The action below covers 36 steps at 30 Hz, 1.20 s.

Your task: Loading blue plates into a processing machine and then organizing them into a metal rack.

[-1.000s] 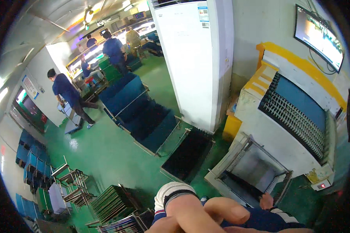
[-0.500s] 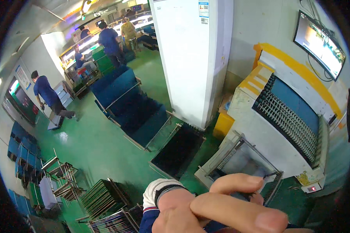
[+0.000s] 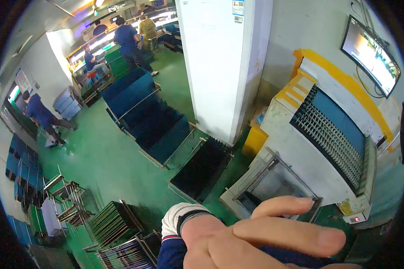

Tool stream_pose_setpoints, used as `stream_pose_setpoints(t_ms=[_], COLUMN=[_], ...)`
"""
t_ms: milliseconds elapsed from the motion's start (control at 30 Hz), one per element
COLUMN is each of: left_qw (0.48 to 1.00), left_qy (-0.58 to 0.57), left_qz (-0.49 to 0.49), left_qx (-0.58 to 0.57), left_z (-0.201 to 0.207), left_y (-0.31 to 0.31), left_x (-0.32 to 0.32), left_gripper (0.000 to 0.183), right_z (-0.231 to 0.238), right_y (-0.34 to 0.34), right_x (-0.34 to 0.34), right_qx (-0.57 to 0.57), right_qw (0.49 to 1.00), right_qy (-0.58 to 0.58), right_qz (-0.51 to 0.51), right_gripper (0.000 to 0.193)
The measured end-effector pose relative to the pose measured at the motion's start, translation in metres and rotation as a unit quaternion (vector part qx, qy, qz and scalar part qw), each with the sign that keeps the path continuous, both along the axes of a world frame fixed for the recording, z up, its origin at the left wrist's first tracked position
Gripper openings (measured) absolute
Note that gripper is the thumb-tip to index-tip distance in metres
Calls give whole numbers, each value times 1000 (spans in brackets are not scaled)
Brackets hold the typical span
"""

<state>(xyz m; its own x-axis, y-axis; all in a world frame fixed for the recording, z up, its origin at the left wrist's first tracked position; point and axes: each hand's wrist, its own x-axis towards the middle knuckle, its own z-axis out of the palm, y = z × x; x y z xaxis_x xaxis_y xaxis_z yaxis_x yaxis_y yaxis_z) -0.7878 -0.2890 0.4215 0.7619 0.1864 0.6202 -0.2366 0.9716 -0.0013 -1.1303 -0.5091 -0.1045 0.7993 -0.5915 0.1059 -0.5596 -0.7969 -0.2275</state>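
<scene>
My left hand (image 3: 256,237) is raised close in front of me at the bottom centre, its fingers reaching to the right. Two fingers show, stretched out with a gap between them, and I see nothing held. The lower part of the hand is cut off by the picture's edge. A white and navy sleeve cuff (image 3: 177,219) wraps its wrist. Behind the fingertips, and apart from them, stands a metal-framed bay (image 3: 278,179) at the front of a pale machine (image 3: 274,130). A sliver of skin at the lower edge cannot be assigned; my right hand is not recognisable.
Dark slotted racks (image 3: 202,170) and blue panel carts (image 3: 143,121) stand on the green floor. A white cabinet (image 3: 213,67) rises at centre; metal-framed racks (image 3: 114,224) stand lower left. A screen (image 3: 370,56) hangs at right. A person (image 3: 42,112) walks at far left; several others work behind.
My left hand has shifted slightly right, and its fingers look straighter. The walking person has moved left, away from the grey bins. The view has shifted slightly.
</scene>
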Motion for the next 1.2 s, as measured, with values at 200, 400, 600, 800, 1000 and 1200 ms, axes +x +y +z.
stream_pose_setpoints(t_ms=[200,400,600,800,1000,1200], left_qw=[993,990,981,965,967,981], left_qy=[-96,-113,-24,-158,-173,-55], left_qz=[-52,-85,-156,-105,-170,-166], left_qx=[-42,-3,113,182,72,88], left_z=[-16,-26,11,1,-9,6], left_y=[-1,13,72,83,105,53], left_x=[23,25,36,46,65,28], left_gripper=[27,22,10,21,25,26], right_z=[-40,-40,-105,-85,-115,-51], right_y=[0,-18,-19,-10,-27,5], right_x=[-9,-26,-35,-25,-86,-17], right_qx=[-84,44,128,30,122,-4], right_qw=[970,997,961,997,978,996], right_qy=[-227,64,-231,-22,-66,58], right_qz=[30,23,-86,-75,-157,-67], right_gripper=[18,33,34,26,23,21])
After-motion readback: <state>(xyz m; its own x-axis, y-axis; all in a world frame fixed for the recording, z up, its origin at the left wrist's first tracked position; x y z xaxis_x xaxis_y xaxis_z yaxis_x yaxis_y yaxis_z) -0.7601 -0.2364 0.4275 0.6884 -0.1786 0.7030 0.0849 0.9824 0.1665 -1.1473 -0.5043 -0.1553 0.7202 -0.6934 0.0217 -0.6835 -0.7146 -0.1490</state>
